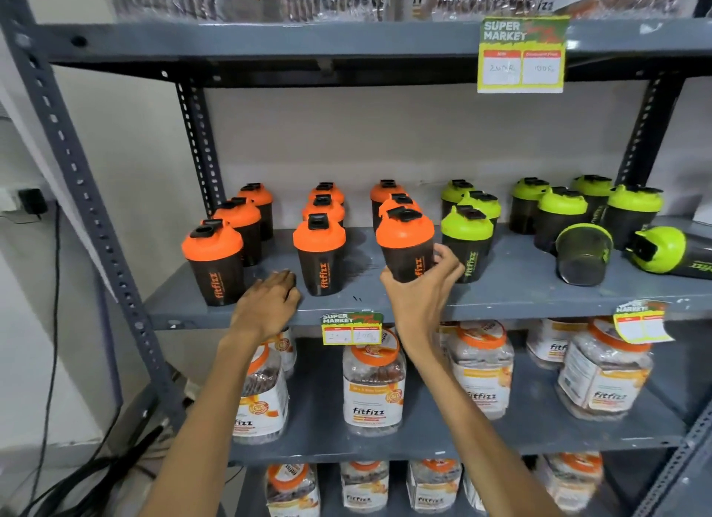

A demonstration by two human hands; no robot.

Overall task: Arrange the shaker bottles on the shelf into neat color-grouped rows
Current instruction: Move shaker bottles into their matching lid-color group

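Observation:
Black shaker bottles stand on the grey middle shelf (385,308). Orange-lidded ones form three front-to-back rows on the left. My right hand (422,289) grips the front orange-lidded shaker (406,243) of the third row, tilted slightly. My left hand (266,304) rests flat on the shelf's front edge between the first-row front shaker (214,262) and the second-row front shaker (319,256). Green-lidded shakers stand to the right, the nearest (466,239) beside my right hand. One green-lidded shaker (670,252) lies on its side, and another shaker (583,252) lies with its base toward me.
A yellow price tag (351,328) hangs from the shelf edge between my hands, another (641,324) at the right. Clear jars with orange lids (373,381) fill the shelves below. The upper shelf (269,50) carries a larger tag (522,54). Cables hang at the left.

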